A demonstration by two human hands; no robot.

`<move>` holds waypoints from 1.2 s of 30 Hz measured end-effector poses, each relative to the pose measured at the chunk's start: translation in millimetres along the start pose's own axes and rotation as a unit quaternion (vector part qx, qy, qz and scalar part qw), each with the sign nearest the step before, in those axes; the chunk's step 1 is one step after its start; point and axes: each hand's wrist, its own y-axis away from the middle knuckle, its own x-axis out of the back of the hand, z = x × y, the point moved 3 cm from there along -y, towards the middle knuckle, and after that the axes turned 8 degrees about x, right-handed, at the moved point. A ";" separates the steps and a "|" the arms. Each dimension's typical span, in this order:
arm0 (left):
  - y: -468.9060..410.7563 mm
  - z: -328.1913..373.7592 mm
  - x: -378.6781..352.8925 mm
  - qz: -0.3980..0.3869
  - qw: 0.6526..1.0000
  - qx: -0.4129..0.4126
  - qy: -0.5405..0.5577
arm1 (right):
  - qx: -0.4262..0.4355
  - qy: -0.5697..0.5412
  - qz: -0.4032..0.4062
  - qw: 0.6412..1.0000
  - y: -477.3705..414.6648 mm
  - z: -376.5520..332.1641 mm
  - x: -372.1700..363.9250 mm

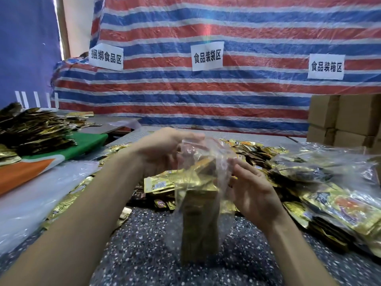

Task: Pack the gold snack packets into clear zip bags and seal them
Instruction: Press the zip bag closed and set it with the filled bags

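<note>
forearms over the tabletop, clear zip bag held upright
my left hand pinches its mouth, right hand grips its side; gold snack packets stacked inside, over the near edge.

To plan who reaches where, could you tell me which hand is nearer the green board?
Left. The left hand holds the bag just right of the green board; the right hand is farther right, across the bag.

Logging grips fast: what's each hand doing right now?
Left hand: holds the clear zip bag near its top.
Right hand: pinches the same bag's other edge.
</note>
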 end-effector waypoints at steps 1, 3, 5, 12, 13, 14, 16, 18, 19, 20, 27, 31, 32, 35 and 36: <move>-4.3 -2.9 4.6 0.012 1.000 0.011 0.000 | 0.002 0.003 0.007 1.000 -0.3 1.3 0.6; -15.6 -12.0 12.9 0.039 0.998 0.020 0.043 | 0.010 0.045 0.013 0.999 -0.4 3.0 -2.1; -29.5 -31.4 22.4 0.107 0.992 0.000 0.069 | 0.025 0.087 0.029 0.995 -0.3 3.9 -3.6; -57.1 -128.4 45.6 0.266 0.854 -0.071 -0.442 | 0.069 0.108 0.067 0.990 -2.5 2.8 1.8; -58.2 -133.4 46.0 0.283 0.840 -0.082 -0.456 | 0.068 0.104 0.065 0.990 -3.1 3.9 1.3; -59.0 -135.3 46.8 0.305 0.827 -0.095 -0.463 | 0.065 0.101 0.066 0.991 -3.6 4.5 1.2; -59.7 -133.7 48.2 0.339 0.807 -0.119 -0.469 | 0.062 0.109 0.066 0.990 -4.0 4.1 0.5; -58.2 -133.1 48.3 0.361 0.797 -0.138 -0.464 | 0.064 0.132 0.073 0.987 -4.2 4.6 2.0; -56.1 -133.7 48.0 0.375 0.795 -0.150 -0.453 | 0.068 0.153 0.080 0.983 -3.9 4.7 2.6; -53.5 -133.9 48.4 0.393 0.794 -0.163 -0.434 | 0.076 0.178 0.090 0.977 -3.6 4.8 2.7; -40.0 -128.4 58.5 0.418 0.870 -0.246 -0.084 | 0.173 0.296 0.140 0.929 0.4 0.9 -0.2; -22.1 -104.6 52.3 0.351 0.875 -0.272 0.194 | 0.191 0.340 0.137 0.911 1.2 -0.1 -4.2; -18.9 -95.2 50.5 0.322 0.869 -0.277 0.253 | 0.196 0.342 0.134 0.909 1.3 -0.2 -4.8; -8.0 -62.5 44.3 0.231 0.858 -0.294 0.353 | 0.193 0.335 0.112 0.915 0.4 1.0 -4.6; -4.1 -50.6 41.0 0.204 0.861 -0.305 0.353 | 0.191 0.340 0.104 0.915 0.4 1.7 -4.1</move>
